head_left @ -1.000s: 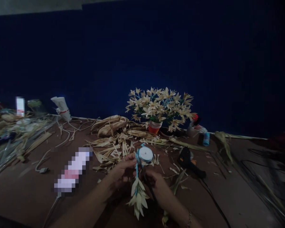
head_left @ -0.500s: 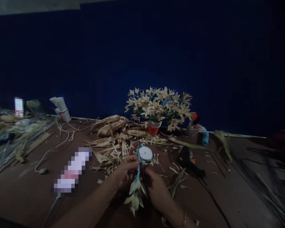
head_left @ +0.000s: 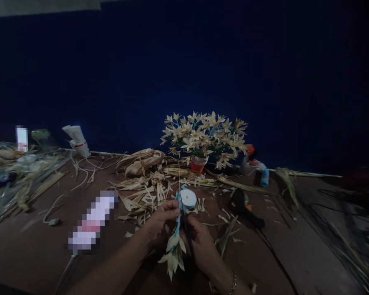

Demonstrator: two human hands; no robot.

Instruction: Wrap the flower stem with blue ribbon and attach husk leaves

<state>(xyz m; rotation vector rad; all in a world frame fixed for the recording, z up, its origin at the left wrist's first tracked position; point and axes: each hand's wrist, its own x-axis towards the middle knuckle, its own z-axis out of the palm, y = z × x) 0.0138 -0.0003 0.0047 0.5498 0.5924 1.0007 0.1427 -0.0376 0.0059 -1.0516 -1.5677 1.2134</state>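
Observation:
My left hand pinches the blue-wrapped stem of a pale husk flower sprig, whose petals hang downward. A thin wire stands up above the fingers. In my right hand is a dark, narrow tool, probably scissors, held close against the right side of the stem; its tip lies near the left fingertips. Just beyond the hands a white roll with blue tape rests on the table.
Behind stands a red pot of husk flowers. Dried husks lie left of it. A glue gun with a black cord is at right, a pixelated object at left, a blue cylinder farther back.
The dark tool in my right hand has tilted, its upper end now closer to the left fingertips. The flower sprig has shifted slightly left. The view has moved a little.

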